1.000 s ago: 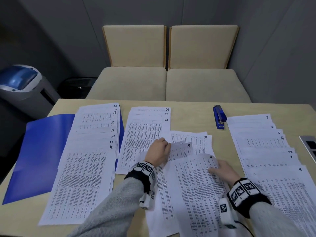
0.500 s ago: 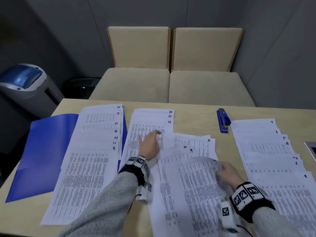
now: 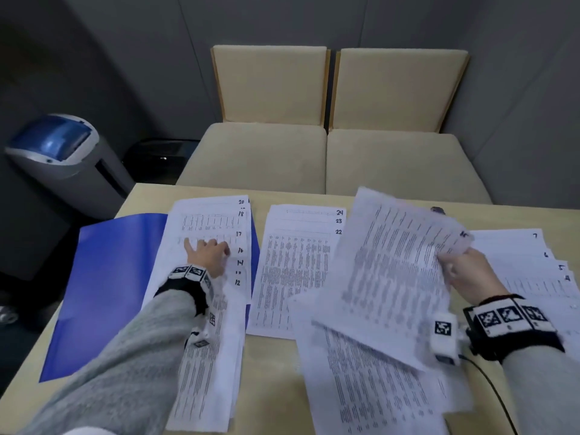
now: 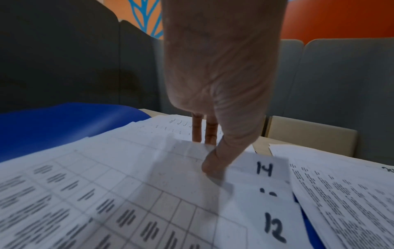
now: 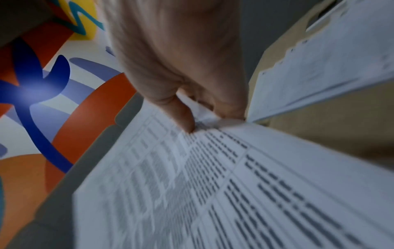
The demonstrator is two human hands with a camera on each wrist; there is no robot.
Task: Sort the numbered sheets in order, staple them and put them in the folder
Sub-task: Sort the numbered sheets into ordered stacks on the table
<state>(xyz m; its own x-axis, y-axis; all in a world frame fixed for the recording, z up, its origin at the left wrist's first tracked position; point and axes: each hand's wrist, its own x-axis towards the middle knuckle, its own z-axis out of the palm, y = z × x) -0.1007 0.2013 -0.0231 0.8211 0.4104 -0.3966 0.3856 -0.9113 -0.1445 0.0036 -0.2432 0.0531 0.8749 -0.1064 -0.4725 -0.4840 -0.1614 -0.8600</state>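
Note:
My left hand (image 3: 208, 248) lies flat with spread fingers on the left fan of sheets (image 3: 213, 324) numbered 12 to 20. In the left wrist view its thumb (image 4: 215, 168) presses beside the "14". This fan partly covers the open blue folder (image 3: 110, 293). My right hand (image 3: 452, 255) pinches the right edge of a printed sheet (image 3: 392, 271) and holds it tilted above the table; its corner number is blurred. The thumb (image 5: 187, 121) lies on top of that sheet. The lifted sheet hides all but the tip of the blue stapler (image 3: 437, 210).
A stack numbered 22 to 24 (image 3: 298, 262) lies in the middle. Loose sheets (image 3: 376, 387) sit under the lifted one, and a fan numbered 7 downward (image 3: 533, 262) is at the right. A black cable (image 3: 489, 381) trails from my right wrist. Two beige chairs (image 3: 329, 152) stand behind the table (image 3: 276, 372).
My left hand moved from the middle sheets over to the left fan. My right hand took hold of a sheet from the middle pile and raised it off the table.

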